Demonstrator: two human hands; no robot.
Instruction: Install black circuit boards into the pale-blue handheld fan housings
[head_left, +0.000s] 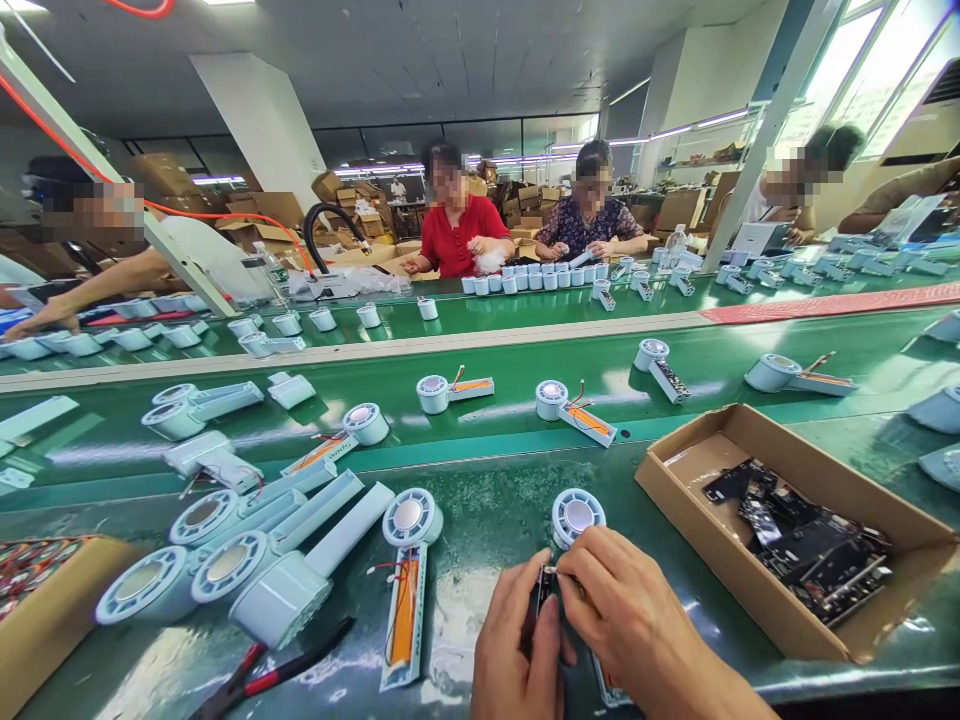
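My left hand [517,640] is closed around a small black circuit board [545,588], held nearly upright. At the board's top end, the fingertips of my right hand [630,605] are pinched together; what lies between them is too small to make out. Just beyond my hands is a light blue fan-like housing [578,516], its handle mostly covered by my right hand. To the left, a similar housing [409,518] lies with its handle open, showing an orange battery [405,605] and thin wires.
A cardboard box [720,565] of black circuit boards stands at right. Several housings [225,560] crowd the left, near red-and-black cutters [251,685] and a box of wired parts [67,600]. More units lie on the green conveyor [510,445]. Co-workers sit opposite.
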